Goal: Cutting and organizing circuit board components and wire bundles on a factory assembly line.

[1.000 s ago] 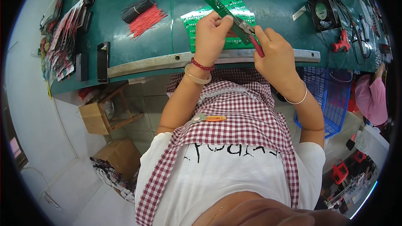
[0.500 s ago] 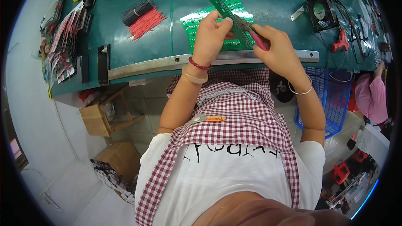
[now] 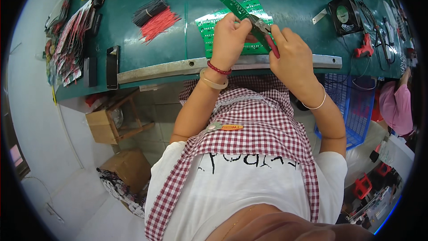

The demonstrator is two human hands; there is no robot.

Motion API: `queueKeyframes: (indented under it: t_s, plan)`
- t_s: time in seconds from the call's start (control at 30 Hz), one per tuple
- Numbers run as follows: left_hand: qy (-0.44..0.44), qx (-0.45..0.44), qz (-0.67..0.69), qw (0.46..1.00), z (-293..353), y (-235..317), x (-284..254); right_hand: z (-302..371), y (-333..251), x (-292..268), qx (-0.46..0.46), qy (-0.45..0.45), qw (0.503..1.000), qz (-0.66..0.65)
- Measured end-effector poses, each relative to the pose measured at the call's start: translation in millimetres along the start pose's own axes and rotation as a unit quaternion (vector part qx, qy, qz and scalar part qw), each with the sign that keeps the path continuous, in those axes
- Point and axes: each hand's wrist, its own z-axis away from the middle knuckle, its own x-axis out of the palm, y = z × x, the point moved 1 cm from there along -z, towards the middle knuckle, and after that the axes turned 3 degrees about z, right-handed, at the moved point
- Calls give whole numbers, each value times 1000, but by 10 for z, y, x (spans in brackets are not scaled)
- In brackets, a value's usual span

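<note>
The strip had tilted farther left, left fingers pinching it, right fingers grasping pliers by the desk's near edge.

Left hand and right hand curl close together.

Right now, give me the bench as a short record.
Left hand: holds long green circuit-board strip
Right hand: holds red-handled metal pliers, jaws at the strip
Beneath hands: green circuit-board panel on dark green tabletop
Left: black wire bundle, red wire bundle
Right: square black device, red pistol-shaped tool
Front edge: long grey metal bar
</note>
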Motion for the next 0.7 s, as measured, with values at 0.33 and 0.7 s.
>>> queueKeyframes:
  t_s: [0.33,0.7]
  plan:
    - [-44,33,5,998,-33,14,-171,18,141,-30,25,-51,992,-110]
    - [-12,54,0,998,7,67,-121,-41,158,-41,50,-87,968,-228]
